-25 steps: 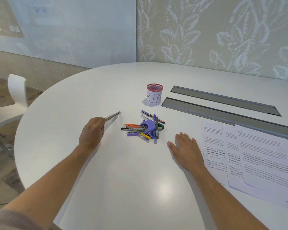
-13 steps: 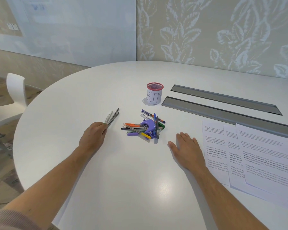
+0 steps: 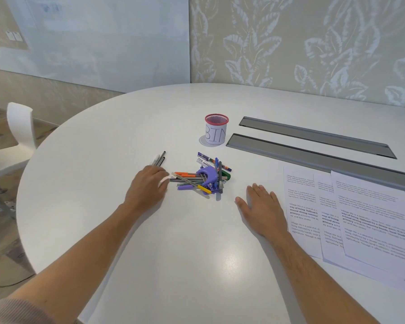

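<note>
**Pile of pens**: mixed colours, mid-table. A purple plastic tool lies over several of them.
**Left hand**: at 9 o'clock of the pile, knuckles up, at the nearest pen ends. Its fingertips are hidden, so I cannot tell whether it grips anything.
**Right hand**: 4 o'clock, flat, fingers spread, holding nothing.
**Slim pens**: a few set apart at 10 o'clock, just beyond the left hand.
**Mesh cup marked BIN**: 12 o'clock, upright.
**Grey channel covers**: two, at 2 o'clock.
**Printed sheets**: 3 o'clock, overlapping.
**White chair**: 9 o'clock, off the table.
</note>
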The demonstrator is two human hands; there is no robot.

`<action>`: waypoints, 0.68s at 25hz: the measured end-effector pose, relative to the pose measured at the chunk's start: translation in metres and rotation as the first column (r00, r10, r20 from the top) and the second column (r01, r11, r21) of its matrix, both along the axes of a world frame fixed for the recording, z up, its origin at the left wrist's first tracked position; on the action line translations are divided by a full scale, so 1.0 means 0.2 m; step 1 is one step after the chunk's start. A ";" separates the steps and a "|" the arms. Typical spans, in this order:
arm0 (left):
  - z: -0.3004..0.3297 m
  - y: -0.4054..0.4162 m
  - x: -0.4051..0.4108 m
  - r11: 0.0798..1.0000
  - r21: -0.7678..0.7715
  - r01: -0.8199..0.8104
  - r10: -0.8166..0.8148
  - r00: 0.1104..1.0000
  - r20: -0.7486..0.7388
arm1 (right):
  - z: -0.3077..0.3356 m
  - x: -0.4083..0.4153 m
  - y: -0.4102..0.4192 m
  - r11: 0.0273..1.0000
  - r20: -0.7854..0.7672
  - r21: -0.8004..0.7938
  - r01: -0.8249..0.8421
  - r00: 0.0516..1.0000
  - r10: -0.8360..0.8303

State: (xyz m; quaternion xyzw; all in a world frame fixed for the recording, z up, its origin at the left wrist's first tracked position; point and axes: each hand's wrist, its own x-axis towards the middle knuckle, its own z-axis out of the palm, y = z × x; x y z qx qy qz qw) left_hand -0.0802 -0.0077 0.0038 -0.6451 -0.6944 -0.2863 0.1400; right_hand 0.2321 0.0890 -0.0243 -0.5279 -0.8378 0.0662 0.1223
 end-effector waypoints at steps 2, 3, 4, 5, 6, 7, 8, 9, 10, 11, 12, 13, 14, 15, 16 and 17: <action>0.01 0.03 0.08 0.991 -0.002 0.136 -0.136 0.990 -0.047 | 0.00 0.00 0.00 1.000 0.005 0.011 -0.004 1.000 0.004; 0.01 0.04 0.13 0.981 -0.014 0.191 -0.192 0.979 -0.067 | 0.00 0.00 0.00 1.000 0.004 0.014 -0.006 1.000 0.006; 0.01 0.06 0.17 0.972 -0.030 0.234 -0.236 0.968 -0.082 | 0.00 0.00 0.00 1.000 -0.002 0.011 -0.006 1.000 0.006; 0.01 0.07 0.21 0.964 -0.051 0.262 -0.266 0.959 -0.094 | 0.00 0.00 0.00 1.000 -0.007 0.007 -0.007 1.000 0.007; 0.01 0.08 0.24 0.958 -0.074 0.278 -0.285 0.952 -0.114 | 0.00 0.00 0.00 1.000 -0.008 0.002 -0.008 1.000 0.008; 0.00 0.09 0.27 0.954 -0.096 0.286 -0.297 0.944 -0.146 | -0.01 0.00 0.00 1.000 -0.006 0.000 -0.010 1.000 0.010; 0.00 0.10 0.28 0.951 -0.105 0.291 -0.306 0.934 -0.182 | -0.01 0.00 0.00 1.000 -0.004 -0.002 -0.010 1.000 0.010; -0.01 0.10 0.29 0.949 -0.101 0.299 -0.314 0.926 -0.207 | -0.01 0.01 0.00 1.000 -0.006 -0.004 -0.010 1.000 0.010; -0.01 0.10 0.30 0.947 -0.091 0.309 -0.322 0.922 -0.217 | -0.01 0.01 0.00 1.000 -0.010 -0.004 -0.008 1.000 0.008; -0.02 0.10 0.30 0.945 -0.081 0.316 -0.326 0.920 -0.217 | -0.01 0.01 0.00 1.000 -0.011 -0.002 -0.007 1.000 0.007; -0.02 0.10 0.30 0.945 -0.073 0.318 -0.326 0.919 -0.219 | -0.01 0.01 0.00 1.000 -0.009 0.002 -0.006 1.000 0.006; -0.02 0.10 0.31 0.946 -0.070 0.316 -0.324 0.918 -0.228 | -0.01 0.01 0.01 1.000 -0.008 0.004 -0.006 1.000 0.006; -0.03 0.09 0.31 0.947 -0.069 0.313 -0.320 0.916 -0.243 | -0.01 0.01 0.01 1.000 -0.008 0.004 -0.007 1.000 0.007; -0.03 0.09 0.31 0.948 -0.066 0.311 -0.318 0.912 -0.260 | -0.01 0.01 0.01 1.000 -0.009 0.002 -0.006 1.000 0.006; -0.03 0.09 0.31 0.948 -0.064 0.312 -0.317 0.908 -0.274 | -0.01 0.01 0.01 1.000 -0.009 0.000 -0.006 1.000 0.006; -0.03 0.09 0.30 0.948 -0.065 0.313 -0.318 0.904 -0.286 | -0.01 0.01 0.00 1.000 -0.009 0.001 -0.007 1.000 0.007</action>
